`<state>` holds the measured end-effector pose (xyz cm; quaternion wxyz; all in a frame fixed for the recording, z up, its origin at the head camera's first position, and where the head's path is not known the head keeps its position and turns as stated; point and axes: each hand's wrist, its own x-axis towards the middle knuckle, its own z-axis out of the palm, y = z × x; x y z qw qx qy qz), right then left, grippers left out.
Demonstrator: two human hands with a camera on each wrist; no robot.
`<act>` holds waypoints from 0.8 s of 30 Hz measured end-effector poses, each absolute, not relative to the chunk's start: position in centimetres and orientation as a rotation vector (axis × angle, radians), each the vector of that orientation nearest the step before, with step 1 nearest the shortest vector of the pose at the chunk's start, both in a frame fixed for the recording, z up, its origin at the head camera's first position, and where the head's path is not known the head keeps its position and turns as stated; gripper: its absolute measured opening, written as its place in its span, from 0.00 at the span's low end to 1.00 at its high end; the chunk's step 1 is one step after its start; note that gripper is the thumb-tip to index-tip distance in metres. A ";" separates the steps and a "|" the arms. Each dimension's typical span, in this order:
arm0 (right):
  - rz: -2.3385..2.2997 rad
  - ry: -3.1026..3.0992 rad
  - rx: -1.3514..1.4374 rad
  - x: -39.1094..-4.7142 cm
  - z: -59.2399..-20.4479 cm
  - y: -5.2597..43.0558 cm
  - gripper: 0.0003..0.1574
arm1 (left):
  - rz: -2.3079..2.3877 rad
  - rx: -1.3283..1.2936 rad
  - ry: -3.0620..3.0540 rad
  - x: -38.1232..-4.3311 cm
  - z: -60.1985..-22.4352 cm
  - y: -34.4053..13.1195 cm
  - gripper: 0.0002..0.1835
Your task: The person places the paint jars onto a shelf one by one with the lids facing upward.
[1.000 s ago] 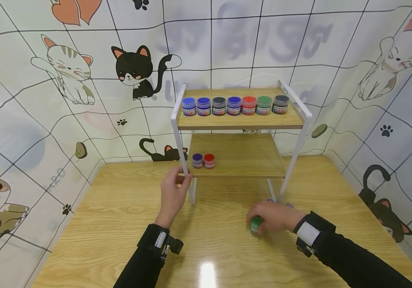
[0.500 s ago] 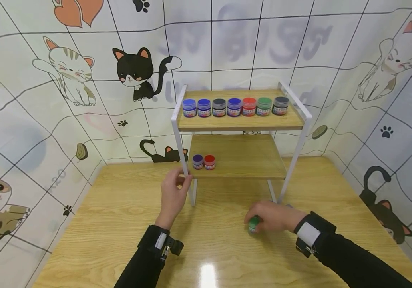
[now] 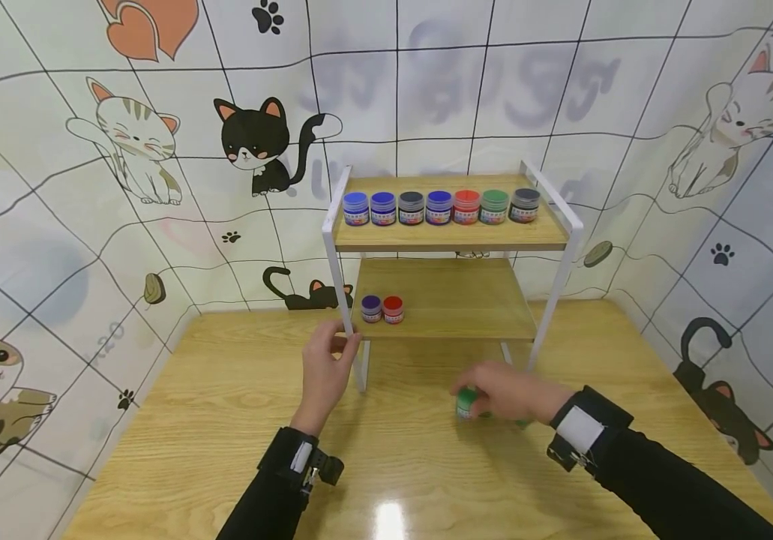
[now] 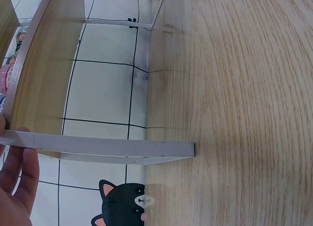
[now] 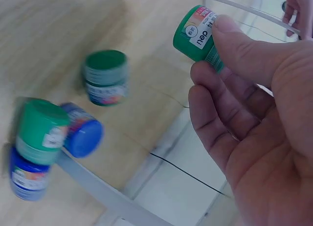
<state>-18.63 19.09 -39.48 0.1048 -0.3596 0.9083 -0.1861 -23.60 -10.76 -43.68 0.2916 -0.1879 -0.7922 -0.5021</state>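
My right hand pinches a small paint jar with a green lid, in front of the shelf's right side. In the right wrist view the held paint jar lies tilted between thumb and fingers, its label showing "deli". My left hand holds the left front leg of a two-tier shelf near the lower board. The left wrist view shows fingers around that white leg. A purple-lidded jar and a red-lidded jar stand at the lower board's left end.
Several paint jars, one red-lidded, line the top board. Beside my right hand on the wooden table are a dark green jar, a lighter green jar and blue jars. A cat-printed wall covering encloses the table.
My right hand has carried the green paint jar a little to the left and toward the shelf. My left hand keeps holding the shelf leg. The head view has tilted slightly upward.
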 end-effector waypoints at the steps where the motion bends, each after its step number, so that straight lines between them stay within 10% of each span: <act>1: -0.554 2.679 -1.051 -18.7 -39.1 19.0 0.20 | -1.336 -0.498 -2.116 -23.6 -43.7 -10.8 0.08; 24: -0.558 2.709 -1.118 -20.5 -32.7 17.7 0.21 | -1.339 -0.518 -2.102 -23.7 -43.8 -10.8 0.08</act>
